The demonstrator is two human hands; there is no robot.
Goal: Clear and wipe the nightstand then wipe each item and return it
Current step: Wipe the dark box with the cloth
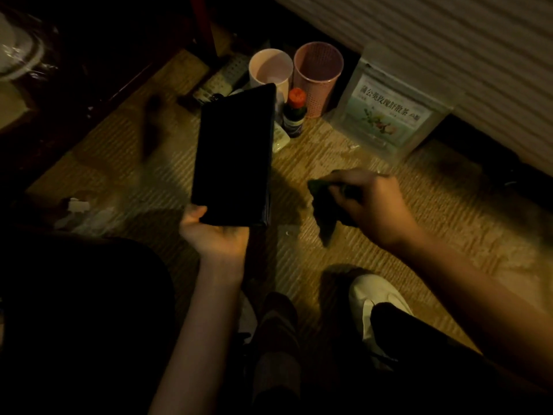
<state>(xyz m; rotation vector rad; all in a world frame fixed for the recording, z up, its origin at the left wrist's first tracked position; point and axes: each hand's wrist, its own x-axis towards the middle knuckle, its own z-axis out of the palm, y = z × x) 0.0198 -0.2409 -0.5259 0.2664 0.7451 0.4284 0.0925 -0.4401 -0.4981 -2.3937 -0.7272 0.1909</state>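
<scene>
1. My left hand (217,232) holds a flat black tablet (235,154) from below, with the thumb curled over its near left corner. The tablet is lifted above the floor mat (419,223) and its dark face is tilted toward me.
2. My right hand (371,202) is closed around a dark green cloth (321,208). The fingers pinch it and a loose end hangs down. The cloth is beside the tablet, to its right, and does not touch it.
3. On the far part of the mat, behind the tablet, stands a pale cup (270,70). It is upright and I see only its bare inside.
4. Just to the right of the cup stands a pink mesh holder (317,76), also upright. The inside is in shadow, so I cannot tell its contents.
5. In front of these two stands a small dark bottle (294,115) with an orange cap, which is closed.
6. Further right, a clear pouch (389,109) with a printed label leans against the striped bed side (449,40).
7. A white remote (223,77) lies left of the cup, partly behind the tablet.
8. My white shoe (377,298) is on the near part of the mat.
</scene>
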